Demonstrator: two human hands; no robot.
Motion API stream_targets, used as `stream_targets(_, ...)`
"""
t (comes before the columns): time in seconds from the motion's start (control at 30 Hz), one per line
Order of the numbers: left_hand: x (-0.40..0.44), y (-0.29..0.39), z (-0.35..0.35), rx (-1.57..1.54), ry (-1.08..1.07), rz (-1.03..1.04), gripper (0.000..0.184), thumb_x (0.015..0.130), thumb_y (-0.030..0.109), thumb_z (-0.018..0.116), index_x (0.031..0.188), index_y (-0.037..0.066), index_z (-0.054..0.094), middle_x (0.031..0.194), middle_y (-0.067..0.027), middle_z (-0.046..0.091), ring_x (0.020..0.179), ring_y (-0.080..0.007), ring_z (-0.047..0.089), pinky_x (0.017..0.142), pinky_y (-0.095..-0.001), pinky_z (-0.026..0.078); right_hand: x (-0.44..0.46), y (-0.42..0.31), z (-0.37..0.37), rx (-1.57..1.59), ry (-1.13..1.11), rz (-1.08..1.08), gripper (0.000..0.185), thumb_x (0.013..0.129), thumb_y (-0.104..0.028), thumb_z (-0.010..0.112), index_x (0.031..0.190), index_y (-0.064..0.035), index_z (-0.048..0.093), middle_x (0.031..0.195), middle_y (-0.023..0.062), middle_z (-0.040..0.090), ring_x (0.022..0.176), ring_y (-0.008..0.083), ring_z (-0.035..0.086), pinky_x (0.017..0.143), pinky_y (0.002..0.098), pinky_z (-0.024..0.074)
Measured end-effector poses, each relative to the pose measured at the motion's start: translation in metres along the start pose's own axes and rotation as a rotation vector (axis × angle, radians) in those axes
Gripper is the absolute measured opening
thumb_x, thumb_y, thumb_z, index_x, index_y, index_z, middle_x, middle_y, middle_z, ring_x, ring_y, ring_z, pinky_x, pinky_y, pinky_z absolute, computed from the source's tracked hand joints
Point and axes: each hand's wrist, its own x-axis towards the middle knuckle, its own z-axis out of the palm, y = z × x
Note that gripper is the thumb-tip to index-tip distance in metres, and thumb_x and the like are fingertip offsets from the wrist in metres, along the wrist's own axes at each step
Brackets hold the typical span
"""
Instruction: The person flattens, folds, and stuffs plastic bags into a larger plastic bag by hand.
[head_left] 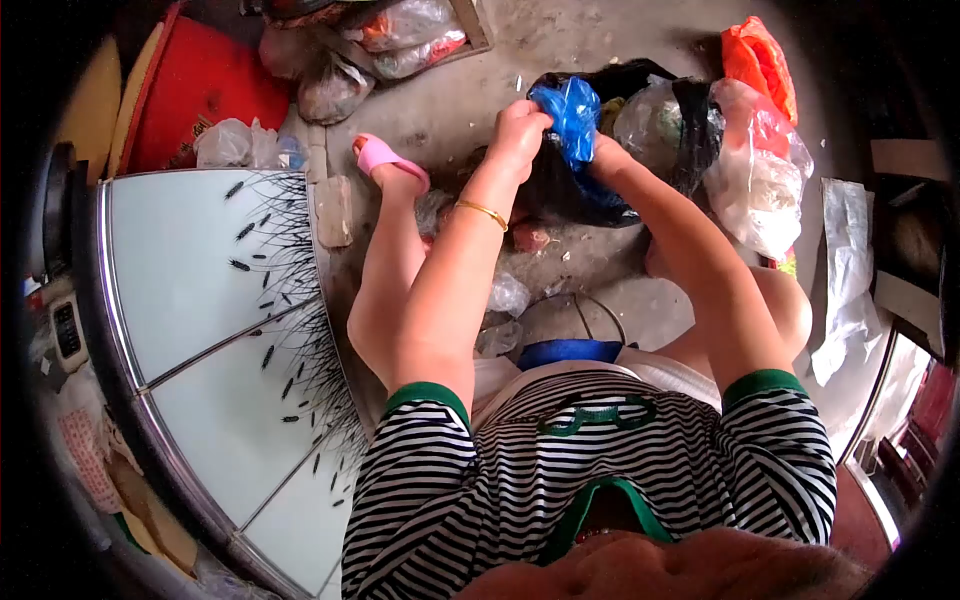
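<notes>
My left hand (519,132), with a gold bangle on its wrist, pinches the edge of a crumpled blue plastic bag (568,112). My right hand (606,158) is against the bag's lower right side. Its fingers are hidden by the blue plastic and the dark bag below, so their grip does not show. Under both hands a black plastic bag (560,190) sits on the floor. To its right are a clear filled bag (648,120) with black plastic about it and a white and red plastic bag (760,185).
An orange-red bag (758,68) lies at the far right. Filled clear bags (335,88) stand at the upper left. A glass-topped cabinet (190,270) with a plant pattern runs along my left. A pink slipper (388,160) is on my left foot. Clear plastic scraps (508,295) lie between my legs.
</notes>
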Motion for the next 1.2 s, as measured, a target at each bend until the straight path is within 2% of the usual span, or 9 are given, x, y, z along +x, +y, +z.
stream_targets(0.13, -0.009, 0.020, -0.005, -0.350, -0.082, -0.024, 0.017, 0.078, 0.004, 0.053, 0.092, 0.001, 0.061, 0.077, -0.0067, 0.059, 0.065, -0.0133, 0.055, 0.059, -0.0273, 0.046, 0.031, 0.015, 0.042, -0.329, -0.220, 0.017, 0.032, 0.081, -0.009, 0.051, 0.112, -0.0065, 0.058, 0.112, 0.0095, 0.059, 0.101, 0.0237, 0.055, 0.089, 0.0334, 0.0429)
stream_targets(0.2, -0.019, 0.042, -0.005, -0.305, -0.211, 0.041, 0.014, 0.083, 0.004, 0.052, 0.094, -0.001, 0.058, 0.080, -0.0083, 0.059, 0.066, -0.0184, 0.057, 0.065, -0.0306, 0.048, 0.040, 0.022, 0.062, -0.447, -0.272, 0.012, 0.031, 0.082, -0.011, 0.050, 0.111, -0.0069, 0.059, 0.112, 0.0108, 0.058, 0.102, 0.0247, 0.055, 0.089, 0.0339, 0.0434)
stream_targets(0.33, -0.022, 0.054, -0.021, -0.034, -0.188, 0.230, 0.010, 0.080, 0.007, 0.056, 0.086, 0.002, 0.061, 0.070, -0.0034, 0.059, 0.058, -0.0114, 0.055, 0.056, -0.0246, 0.045, 0.052, 0.025, 0.086, -0.638, -0.322, -0.013, 0.031, 0.082, -0.015, 0.049, 0.110, -0.0077, 0.060, 0.114, 0.0136, 0.057, 0.104, 0.0269, 0.054, 0.087, 0.0350, 0.0443)
stream_targets(0.53, -0.044, -0.067, -0.101, 1.274, -0.455, -0.446, 0.027, 0.078, 0.020, 0.052, 0.089, -0.002, 0.064, 0.081, -0.0163, 0.066, 0.071, -0.0264, 0.062, 0.066, -0.0370, 0.048, 0.055, 0.042, 0.087, -0.619, -0.303, -0.081, 0.034, 0.081, -0.022, 0.049, 0.111, -0.0089, 0.059, 0.117, 0.0175, 0.054, 0.108, 0.0304, 0.051, 0.088, 0.0369, 0.0439)
stream_targets(0.77, -0.140, -0.246, -0.120, 1.572, -0.791, -0.774, 0.026, 0.076, 0.020, 0.053, 0.088, 0.000, 0.065, 0.081, -0.0160, 0.066, 0.072, -0.0258, 0.062, 0.066, -0.0365, 0.048, 0.015, 0.019, 0.007, -0.064, -0.030, -0.191, 0.054, 0.071, -0.017, 0.061, 0.122, -0.0089, 0.048, 0.118, 0.0202, 0.048, 0.115, 0.0369, 0.040, 0.098, 0.0390, 0.0367)
stream_targets(0.93, -0.108, -0.219, -0.141, 1.458, -0.528, -0.482, 0.025, 0.075, 0.019, 0.054, 0.087, 0.001, 0.065, 0.080, -0.0158, 0.066, 0.073, -0.0254, 0.062, 0.066, -0.0362, 0.048, -0.009, -0.017, -0.055, -0.058, 0.082, -0.183, 0.056, 0.070, -0.009, 0.058, 0.124, -0.0053, 0.043, 0.113, 0.0219, 0.049, 0.107, 0.0395, 0.047, 0.093, 0.0403, 0.0414)
stream_targets(1.03, -0.092, -0.146, -0.153, 1.074, -0.236, -0.277, 0.024, 0.075, 0.019, 0.054, 0.087, 0.001, 0.065, 0.080, -0.0156, 0.066, 0.073, -0.0252, 0.062, 0.066, -0.0360, 0.048, -0.011, -0.015, -0.064, -0.103, 0.211, -0.263, 0.051, 0.072, -0.007, 0.055, 0.122, -0.0043, 0.044, 0.112, 0.0219, 0.050, 0.106, 0.0392, 0.049, 0.092, 0.0412, 0.0417)
stream_targets(1.1, -0.097, -0.101, -0.159, 0.644, -0.082, -0.197, 0.019, 0.073, 0.019, 0.064, 0.077, 0.001, 0.061, 0.071, -0.0093, 0.061, 0.071, -0.0134, 0.056, 0.065, -0.0291, 0.044, -0.019, -0.015, -0.077, -0.099, 0.261, -0.275, 0.049, 0.072, -0.007, 0.055, 0.120, -0.0031, 0.045, 0.110, 0.0221, 0.051, 0.105, 0.0387, 0.049, 0.092, 0.0413, 0.0417)
stream_targets(1.2, -0.113, -0.049, -0.165, 0.429, 0.018, -0.037, 0.014, 0.077, 0.014, 0.063, 0.081, 0.002, 0.055, 0.074, -0.0024, 0.053, 0.074, -0.0097, 0.048, 0.068, -0.0245, 0.040, -0.039, -0.041, -0.114, 0.098, 0.440, -0.232, 0.044, 0.074, -0.016, 0.058, 0.114, -0.0007, 0.048, 0.100, 0.0217, 0.054, 0.093, 0.0364, 0.055, 0.084, 0.0399, 0.0448)
